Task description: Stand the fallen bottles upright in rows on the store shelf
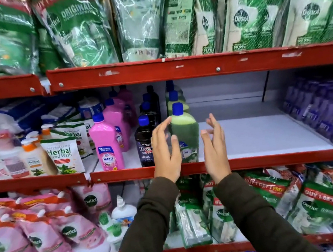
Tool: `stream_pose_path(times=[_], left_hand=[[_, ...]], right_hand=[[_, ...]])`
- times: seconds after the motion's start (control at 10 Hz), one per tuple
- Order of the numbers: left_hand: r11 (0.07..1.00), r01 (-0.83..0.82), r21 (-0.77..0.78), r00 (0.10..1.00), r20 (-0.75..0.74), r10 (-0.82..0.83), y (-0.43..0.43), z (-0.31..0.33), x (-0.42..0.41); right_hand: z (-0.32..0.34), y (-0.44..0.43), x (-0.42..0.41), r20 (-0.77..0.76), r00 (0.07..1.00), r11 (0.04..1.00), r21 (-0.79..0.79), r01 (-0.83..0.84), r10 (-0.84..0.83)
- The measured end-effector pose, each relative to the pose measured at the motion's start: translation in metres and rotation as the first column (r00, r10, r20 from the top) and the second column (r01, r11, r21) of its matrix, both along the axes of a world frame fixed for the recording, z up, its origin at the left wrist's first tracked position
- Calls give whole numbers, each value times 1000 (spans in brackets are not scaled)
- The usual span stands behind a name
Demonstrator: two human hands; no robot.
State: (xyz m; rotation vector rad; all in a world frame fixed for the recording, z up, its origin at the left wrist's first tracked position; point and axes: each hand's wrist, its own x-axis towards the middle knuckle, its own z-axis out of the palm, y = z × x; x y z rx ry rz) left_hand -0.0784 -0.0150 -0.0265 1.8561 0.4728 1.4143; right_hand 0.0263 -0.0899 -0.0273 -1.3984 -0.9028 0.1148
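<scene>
On the middle shelf (260, 137) three rows of blue-capped bottles stand upright: pink ones (106, 143) at the left, black ones (145, 144) in the middle, green ones (186, 136) at the right. My left hand (165, 154) is open just left of the front green bottle, partly covering the front black bottle. My right hand (215, 150) is open just right of the green bottle. Neither hand clearly touches it. Both hands hold nothing.
Bare white shelf lies right of the green row, up to the purple packs (331, 109). Herbal hand wash pouches (63, 156) sit left of the pink row. Green refill packs (79, 28) fill the shelf above, and pink and green pouches the shelf below.
</scene>
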Motion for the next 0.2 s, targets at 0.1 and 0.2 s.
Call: stream_pose_path(times=[0.1, 0.2], left_hand=[[961, -64, 268, 997, 64, 48, 2, 57, -6], [846, -201, 493, 980, 101, 174, 7, 118, -8]], right_hand=[[53, 5, 3, 319, 940, 990, 112, 90, -121], [115, 12, 5, 561, 775, 953, 246, 178, -290]])
